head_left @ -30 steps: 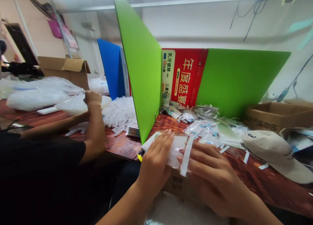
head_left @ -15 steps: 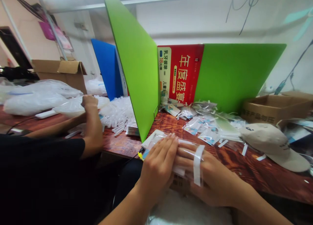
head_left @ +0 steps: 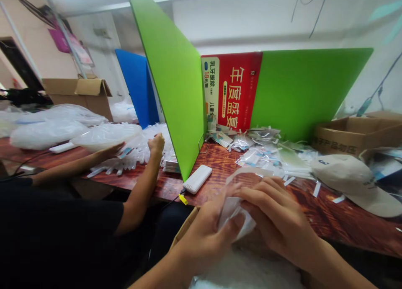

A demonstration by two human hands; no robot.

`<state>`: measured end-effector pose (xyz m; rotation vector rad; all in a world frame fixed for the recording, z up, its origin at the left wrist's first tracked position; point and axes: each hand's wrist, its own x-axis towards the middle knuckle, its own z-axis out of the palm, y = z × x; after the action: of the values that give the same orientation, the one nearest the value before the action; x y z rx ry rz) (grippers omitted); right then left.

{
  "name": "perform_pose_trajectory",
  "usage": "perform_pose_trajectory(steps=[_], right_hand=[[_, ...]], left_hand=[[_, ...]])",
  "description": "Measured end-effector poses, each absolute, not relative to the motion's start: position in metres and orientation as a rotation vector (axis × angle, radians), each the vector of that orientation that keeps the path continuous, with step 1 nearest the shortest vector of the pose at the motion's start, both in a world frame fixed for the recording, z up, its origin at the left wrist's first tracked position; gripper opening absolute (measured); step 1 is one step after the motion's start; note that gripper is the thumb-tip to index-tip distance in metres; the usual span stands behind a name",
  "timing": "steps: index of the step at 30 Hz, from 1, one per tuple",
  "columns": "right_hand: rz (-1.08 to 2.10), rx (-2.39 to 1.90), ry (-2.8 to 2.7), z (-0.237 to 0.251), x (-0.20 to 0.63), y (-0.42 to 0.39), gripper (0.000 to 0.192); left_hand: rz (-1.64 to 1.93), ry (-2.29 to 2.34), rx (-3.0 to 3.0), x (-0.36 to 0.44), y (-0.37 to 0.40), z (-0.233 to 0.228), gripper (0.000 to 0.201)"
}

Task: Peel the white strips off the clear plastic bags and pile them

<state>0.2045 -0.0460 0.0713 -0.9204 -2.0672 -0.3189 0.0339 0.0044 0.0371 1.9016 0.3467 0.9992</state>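
Observation:
My left hand (head_left: 205, 230) grips a clear plastic packet (head_left: 232, 209), thumb pressed on its near face, where a whitish patch shows. At the packet's right side, my right hand (head_left: 278, 215) has its fingers curled over the film, and its fingertips meet the left hand. Motion blurs the packet's edges, and its contents cannot be made out. Both hands are over an open cardboard box (head_left: 185, 226) at the table's front edge. White, blurry plastic material (head_left: 248, 272) lies below them.
A white power bank (head_left: 197, 179) with a cable lies beside the green divider (head_left: 179, 92). Filled packets (head_left: 260, 157) are heaped behind my hands. A cap (head_left: 348, 180) and a carton (head_left: 358, 134) stand right. At left, a co-worker's arms (head_left: 141, 192) reach over white plastic tubes (head_left: 147, 142).
My hands were laid flat over the packet, right fingers under its film and white strip. Now both curl around it, slightly further right, uncovering the power bank. The co-worker's raised hand moved right.

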Motion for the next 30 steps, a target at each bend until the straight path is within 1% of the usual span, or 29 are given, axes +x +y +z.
perform_pose_trajectory(steps=[2, 4, 7, 11, 14, 21, 23, 27, 30], right_hand=[[-0.304, -0.936, -2.075, 0.070, 0.205, -0.045, 0.021], [-0.305, -0.975, -2.083, 0.068, 0.205, -0.043, 0.018], [-0.435, -1.073, -2.009, 0.061, 0.204, -0.038, 0.013], [-0.537, -1.154, -1.954, 0.052, 0.202, -0.032, 0.019], [-0.545, -1.189, -2.025, 0.047, 0.201, -0.030, 0.017], [-0.583, -1.281, -2.183, 0.046, 0.200, -0.029, 0.014], [-0.559, -1.298, -2.184, 0.046, 0.201, -0.027, 0.016], [-0.502, -1.307, -2.159, 0.045, 0.203, -0.025, 0.022], [-0.397, -1.260, -2.063, 0.045, 0.206, -0.023, 0.025]], left_hand=[[1.041, 0.368, 1.835, 0.031, 0.006, 0.035, 0.042], [1.064, 0.405, 1.817, 0.030, 0.009, 0.031, 0.041], [1.064, 0.487, 1.759, 0.034, 0.013, 0.024, 0.038], [0.975, 0.480, 1.607, 0.041, 0.015, 0.017, 0.038], [0.894, 0.494, 1.677, 0.044, 0.013, 0.016, 0.035], [0.836, 0.607, 1.942, 0.042, 0.012, 0.017, 0.024], [0.814, 0.630, 1.982, 0.041, 0.013, 0.016, 0.027], [0.779, 0.700, 1.993, 0.039, 0.014, 0.012, 0.043], [0.810, 0.712, 1.937, 0.036, 0.013, 0.010, 0.045]])
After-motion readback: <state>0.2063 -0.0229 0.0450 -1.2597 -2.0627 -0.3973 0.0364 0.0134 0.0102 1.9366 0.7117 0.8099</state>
